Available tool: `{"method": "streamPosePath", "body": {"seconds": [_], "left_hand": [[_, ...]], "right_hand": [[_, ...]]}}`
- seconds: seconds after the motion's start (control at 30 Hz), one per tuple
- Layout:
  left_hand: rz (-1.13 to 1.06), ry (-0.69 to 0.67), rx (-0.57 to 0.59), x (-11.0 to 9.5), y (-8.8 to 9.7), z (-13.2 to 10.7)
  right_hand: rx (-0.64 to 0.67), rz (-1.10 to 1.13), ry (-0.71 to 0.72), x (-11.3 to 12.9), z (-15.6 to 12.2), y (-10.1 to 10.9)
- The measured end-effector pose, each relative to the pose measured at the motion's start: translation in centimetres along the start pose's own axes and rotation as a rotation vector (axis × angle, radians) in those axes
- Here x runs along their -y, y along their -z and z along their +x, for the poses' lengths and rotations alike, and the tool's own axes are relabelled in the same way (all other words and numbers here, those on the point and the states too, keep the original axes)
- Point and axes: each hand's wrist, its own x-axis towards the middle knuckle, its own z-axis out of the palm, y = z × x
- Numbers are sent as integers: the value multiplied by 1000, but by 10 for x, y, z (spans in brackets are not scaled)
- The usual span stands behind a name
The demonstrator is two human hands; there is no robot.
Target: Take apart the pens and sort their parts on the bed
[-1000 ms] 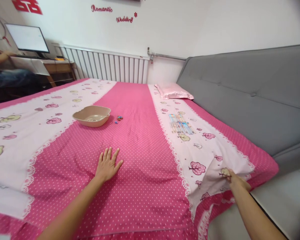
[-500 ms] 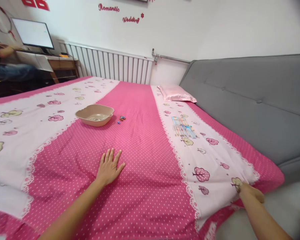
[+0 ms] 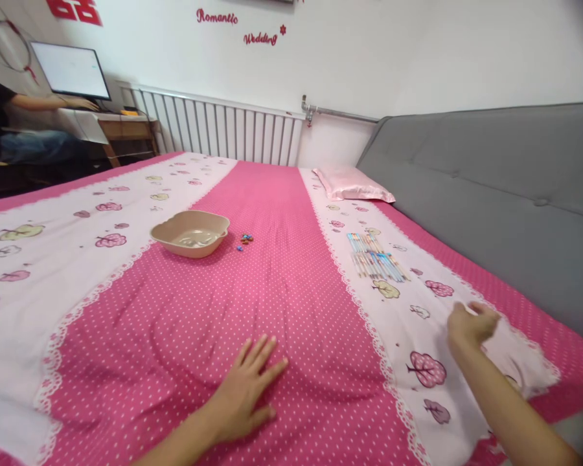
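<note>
My left hand (image 3: 247, 388) lies flat and open on the pink dotted bedsheet (image 3: 252, 304), fingers spread, near the bed's front edge. My right hand (image 3: 470, 323) hovers just above the white tree-printed band of the sheet, fingers loosely curled and blurred, holding nothing. A row of coloured pens (image 3: 376, 257) lies on that white band a little beyond my right hand. A beige bowl (image 3: 191, 233) sits farther back on the sheet, with a few small coloured beads (image 3: 245, 241) beside it on its right.
A pink pillow (image 3: 352, 185) lies at the head of the bed by the grey padded headboard (image 3: 490, 188). A white radiator (image 3: 214, 126) runs along the far wall. At far left a person (image 3: 10, 123) sits at a desk with a monitor (image 3: 70, 70).
My right hand has let go of the sheet's corner and lifted up and forward over the white band. My left hand sits nearer the front edge. The view shifted right.
</note>
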Motion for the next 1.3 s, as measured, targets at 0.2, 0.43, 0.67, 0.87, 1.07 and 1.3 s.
{"method": "streamPosePath", "body": {"seconds": [0.2,0.43,0.67,0.87,1.07,1.3], "left_hand": [[-395,-213,186,-14,95,35],[-157,-63,-518,19,193,125],[-120,-10,-1082,11,217,173],[51,57,-1348,17,173,203],[140,48,-1221,43,151,225],[210,108,-1124,60,145,233]], "right_hand": [[256,410,19,113,-44,-63],[624,963,140,240,-104,-82],[949,1090,380,291,-128,-78],[765,930,520,264,-145,-98],[537,799,713,250,-142,-119],[521,635,802,243,-138,-150]]}}
